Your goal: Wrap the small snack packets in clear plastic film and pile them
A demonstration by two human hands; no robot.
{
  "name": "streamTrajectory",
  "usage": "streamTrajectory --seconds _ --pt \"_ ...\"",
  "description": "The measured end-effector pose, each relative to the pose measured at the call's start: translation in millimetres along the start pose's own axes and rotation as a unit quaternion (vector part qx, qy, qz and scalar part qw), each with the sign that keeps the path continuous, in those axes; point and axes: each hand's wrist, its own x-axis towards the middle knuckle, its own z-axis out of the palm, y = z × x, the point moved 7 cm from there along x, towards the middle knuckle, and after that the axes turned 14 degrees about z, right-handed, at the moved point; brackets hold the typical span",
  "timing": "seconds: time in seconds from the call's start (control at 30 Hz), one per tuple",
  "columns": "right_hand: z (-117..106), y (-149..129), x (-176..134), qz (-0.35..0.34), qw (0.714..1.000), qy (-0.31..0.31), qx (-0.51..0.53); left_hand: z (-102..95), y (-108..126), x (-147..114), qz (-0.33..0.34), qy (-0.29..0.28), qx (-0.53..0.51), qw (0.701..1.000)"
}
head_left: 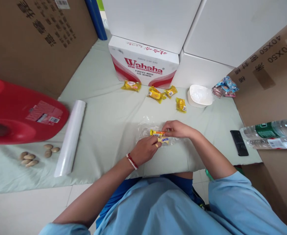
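Note:
Near the table's front edge, a sheet of clear plastic film (143, 128) lies crumpled under two small wrapped snack bars. One is a yellow and orange snack bar (155, 133); my right hand (176, 129) has its fingers closed at the right end of it. Just below is a cream snack bar (165, 140) with blue lettering, its left part covered by my left hand (145, 149). The left fingers are bent together on it, and a ring and a beaded bracelet show on that hand and wrist. Both fingertips are partly hidden.
Several yellow snack packets (155, 94) lie before a Wahaba water carton (145, 67). To their right stand a white bowl (199, 101) and blue-pink packets (228, 86). A phone (239, 143) and bottles (268, 130) are right; a film roll (71, 138), stones (28, 159) and red jug (23, 111) left.

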Motion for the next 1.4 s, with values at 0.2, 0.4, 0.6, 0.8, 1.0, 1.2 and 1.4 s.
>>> streamTrajectory --seconds 0.2,0.4,0.6,0.8,1.0,1.2,1.4 --pt "17 0 -5 -0.012 0.999 -0.031 -0.011 -5.9 -10 10 -0.012 0.066 -0.021 0.998" --pt "-11 36 14 0.066 0.990 0.121 0.037 12.8 -33 16 -0.088 0.030 -0.105 0.990" --pt "-4 54 44 0.155 0.987 0.050 0.013 15.5 -49 24 -0.181 0.005 -0.165 0.969" --pt "-24 22 34 0.068 0.983 0.144 -0.096 15.8 -65 39 -0.233 -0.053 -0.164 0.957" --pt "-16 -7 -5 0.052 0.971 0.173 -0.157 8.3 -62 51 -0.239 -0.049 -0.135 0.960" --pt "43 -10 -38 -0.005 0.976 0.208 -0.062 13.4 -62 40 -0.275 -0.035 -0.131 0.952" --pt "71 0 -48 -0.048 0.962 0.263 -0.054 19.2 -81 29 -0.176 -0.005 -0.260 0.949"
